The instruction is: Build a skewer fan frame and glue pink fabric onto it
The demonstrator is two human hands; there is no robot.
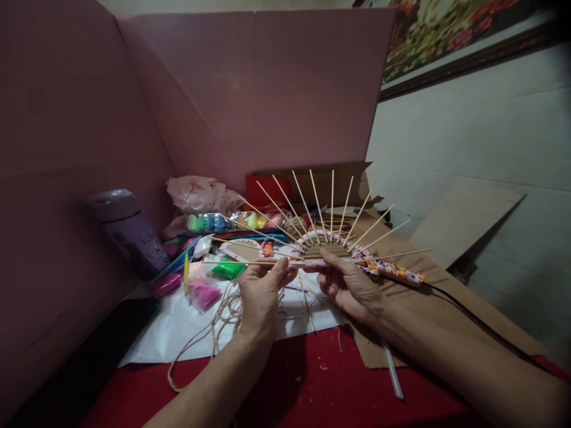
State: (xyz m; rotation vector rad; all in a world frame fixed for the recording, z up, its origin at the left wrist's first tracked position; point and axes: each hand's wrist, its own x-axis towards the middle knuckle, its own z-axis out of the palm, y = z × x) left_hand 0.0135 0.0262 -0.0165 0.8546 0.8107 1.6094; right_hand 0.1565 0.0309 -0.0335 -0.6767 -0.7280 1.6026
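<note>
Left hand [263, 291]: thumb over fingers, pinching the left end of the straight edge of a cardboard half-disc [325, 252]. Right hand [350, 291]: thumb laid on the face near the middle of that edge, fingers curled beneath. Neither hand is free; both grasp the same piece.

Half-disc, one: raised over the work surface between the hands, curved side away from the person, rim pale and patterned. Thin wooden sticks [332, 205], set around it like rays, the lowest lying nearly level on either side. How they are fixed is too small to make out — a weak joint, if there is one, could let a stick tilt or drop under a sideways knock. Hard thumb pressure might crease the cardboard and upset the spacing.

Beneath and just beyond: loose sticks [307, 300] on a white sheet [151, 339]; a tangle of twine [227, 309] beside the left wrist, liable to snag a stick or finger if the piece is lowered there. A second half-disc [241, 249], behind the left-hand rays — crowding risk for the stick tips.

To the right: a patterned tool [397, 272], its black cord [473, 316] running beyond the right forearm; an outward sweep of that arm could drag both. Below the forearm, a translucent rod [392, 371], easily rolled.
</note>
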